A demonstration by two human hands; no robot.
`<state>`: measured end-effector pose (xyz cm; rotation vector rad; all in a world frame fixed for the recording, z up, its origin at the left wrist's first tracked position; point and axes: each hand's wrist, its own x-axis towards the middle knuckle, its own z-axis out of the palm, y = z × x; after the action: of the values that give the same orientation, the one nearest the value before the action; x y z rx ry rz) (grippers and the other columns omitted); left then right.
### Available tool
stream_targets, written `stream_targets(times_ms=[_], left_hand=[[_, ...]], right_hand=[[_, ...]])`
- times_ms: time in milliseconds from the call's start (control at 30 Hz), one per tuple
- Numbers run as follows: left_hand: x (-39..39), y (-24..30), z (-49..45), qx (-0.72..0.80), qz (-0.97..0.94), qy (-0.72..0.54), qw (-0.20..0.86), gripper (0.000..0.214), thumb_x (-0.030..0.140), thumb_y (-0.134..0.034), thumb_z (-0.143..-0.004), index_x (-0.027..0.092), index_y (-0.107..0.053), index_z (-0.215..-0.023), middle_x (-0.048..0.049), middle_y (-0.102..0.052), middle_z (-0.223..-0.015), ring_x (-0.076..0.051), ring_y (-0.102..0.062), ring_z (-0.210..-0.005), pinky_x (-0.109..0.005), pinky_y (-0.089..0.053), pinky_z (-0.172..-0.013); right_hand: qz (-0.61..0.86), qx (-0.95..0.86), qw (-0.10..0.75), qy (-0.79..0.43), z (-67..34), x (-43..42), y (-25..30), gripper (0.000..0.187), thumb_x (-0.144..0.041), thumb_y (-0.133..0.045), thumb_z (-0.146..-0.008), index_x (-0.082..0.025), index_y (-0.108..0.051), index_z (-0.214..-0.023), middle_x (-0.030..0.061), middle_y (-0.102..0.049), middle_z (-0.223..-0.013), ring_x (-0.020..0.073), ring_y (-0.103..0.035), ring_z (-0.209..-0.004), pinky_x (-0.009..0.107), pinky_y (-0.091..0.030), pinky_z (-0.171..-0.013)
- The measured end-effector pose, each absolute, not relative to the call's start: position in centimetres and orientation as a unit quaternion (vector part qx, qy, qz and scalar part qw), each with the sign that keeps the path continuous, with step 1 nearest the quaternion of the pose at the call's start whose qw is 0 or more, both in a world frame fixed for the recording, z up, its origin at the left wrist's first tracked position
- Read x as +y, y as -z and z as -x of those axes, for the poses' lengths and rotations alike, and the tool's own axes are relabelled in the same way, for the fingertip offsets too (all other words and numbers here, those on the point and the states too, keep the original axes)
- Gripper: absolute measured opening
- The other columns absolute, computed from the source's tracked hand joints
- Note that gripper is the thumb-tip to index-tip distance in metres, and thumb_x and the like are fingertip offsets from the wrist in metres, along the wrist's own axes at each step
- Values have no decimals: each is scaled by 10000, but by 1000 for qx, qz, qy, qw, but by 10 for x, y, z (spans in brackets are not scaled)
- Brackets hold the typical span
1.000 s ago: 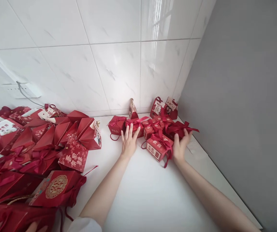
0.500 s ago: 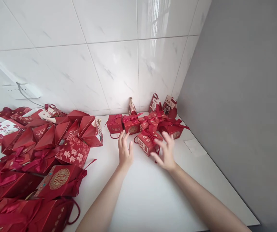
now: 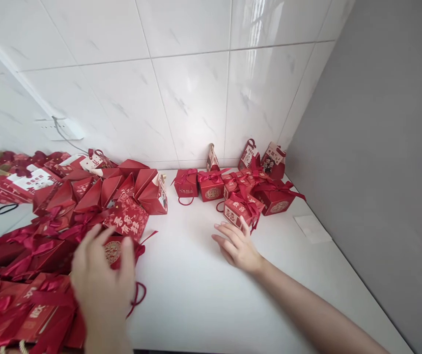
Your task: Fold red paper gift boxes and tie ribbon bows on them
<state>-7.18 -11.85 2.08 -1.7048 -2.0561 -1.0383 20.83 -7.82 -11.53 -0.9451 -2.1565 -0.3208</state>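
Note:
My left hand (image 3: 102,275), slightly blurred, hovers over the left-hand pile with its fingers spread. Behind its fingers shows a red gift box (image 3: 113,251) with a round gold emblem, partly covered by the hand. Whether I touch that box cannot be made out. My right hand (image 3: 239,247) holds nothing, fingers loosely stretched above the white table. Just beyond its fingertips stands a small red box (image 3: 243,209) with a ribbon bow and a light-coloured end panel; it sits in front of the other boxes.
Several ribboned red boxes (image 3: 211,187) are grouped near the tiled wall (image 3: 192,108). Many more boxes (image 3: 93,194) crowd the left side. A pale paper sheet (image 3: 312,228) lies at right, beside a grey panel (image 3: 373,147). A cable runs from the wall socket (image 3: 61,129).
My left hand has moved left from near the small boxes to over the pile. My right hand has come away from the front box, drawing back toward me. The view has swung left.

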Motion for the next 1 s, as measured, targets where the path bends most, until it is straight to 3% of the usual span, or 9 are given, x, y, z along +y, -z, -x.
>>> stream_targets(times_ms=[67, 133, 267, 400, 533, 667, 733, 833, 1000], left_hand=[[-114, -16, 111, -818, 502, 265, 96, 657, 559, -386, -882, 113, -468, -1358, -188, -482, -1393, -363, -414, -1320, -525, -349, -1094], [-106, -5, 141, -886, 434, 155, 48, 813, 638, -342, -856, 5, -459, -1354, -286, -440, -1396, -442, -316, -1363, -615, -251, -1106], [-97, 18, 166, -903, 425, 70, -8, 849, 675, -295, -845, 13, -466, -1349, -268, -440, -1424, -404, -193, -1435, -641, -52, -1142], [-105, 23, 144, -868, 495, 40, 3, 815, 655, -267, -853, -17, -532, -1230, -306, -541, -1289, -414, -379, -1338, -596, -158, -1132], [-124, 19, 91, -800, 598, 17, -49, 643, 616, -242, -891, 102, -601, -1036, -192, -665, -1025, -379, -597, -1023, -517, -374, -972], [-130, 20, 36, -712, 691, 69, -105, 456, 517, -299, -933, 166, -579, -1013, -125, -663, -986, -301, -601, -994, -419, -413, -892], [-119, 22, 16, -680, 717, 95, -121, 390, 464, -297, -954, 186, -563, -1018, -102, -661, -993, -270, -602, -1003, -402, -407, -901], [-84, 25, -4, -645, 749, 100, -113, 368, 433, -285, -970, 184, -556, -949, -96, -668, -960, -266, -616, -964, -398, -411, -870], [-6, 35, -25, -615, 773, 134, -82, 397, 465, -321, -968, 161, -570, -916, -119, -691, -911, -265, -651, -908, -383, -416, -848]], right_hand=[[340, -863, 360, 102, -195, -81, 116, 348, -109, -465, -899, -214, -560, -1217, 89, -617, -1307, 219, -503, -1282, 623, -29, -1165], [312, -881, 345, 85, -184, -84, 119, 349, -113, -450, -906, -199, -545, -1231, 95, -595, -1335, 213, -481, -1303, 621, -13, -1166], [278, -901, 327, 69, -177, -88, 123, 359, -122, -439, -913, -197, -526, -1253, 97, -574, -1361, 209, -450, -1331, 597, -37, -1176], [320, -876, 359, 37, -179, -92, 116, 333, -152, -472, -908, -186, -526, -1234, 118, -588, -1327, 228, -480, -1300, 618, -62, -1168], [295, -865, 406, 25, -175, -98, 107, 361, -298, -535, -900, -168, -522, -1237, 146, -585, -1310, 255, -496, -1280, 619, -82, -1166], [240, -879, 408, 48, -168, -102, 108, 487, -458, -536, -901, -166, -513, -1291, 148, -587, -1317, 271, -463, -1311, 608, -55, -1173], [259, -880, 395, 56, -169, -100, 112, 434, -363, -530, -924, -175, -503, -1314, 131, -599, -1310, 251, -473, -1301, 602, -72, -1179], [331, -857, 393, 36, -177, -87, 118, 401, -180, -485, -936, -183, -480, -1338, 139, -572, -1334, 229, -472, -1304, 585, -217, -1163], [386, -846, 366, 24, -194, -49, 123, 517, -55, -381, -934, -185, -384, -1435, 152, -455, -1447, 249, -312, -1423, 585, -282, -1145]])
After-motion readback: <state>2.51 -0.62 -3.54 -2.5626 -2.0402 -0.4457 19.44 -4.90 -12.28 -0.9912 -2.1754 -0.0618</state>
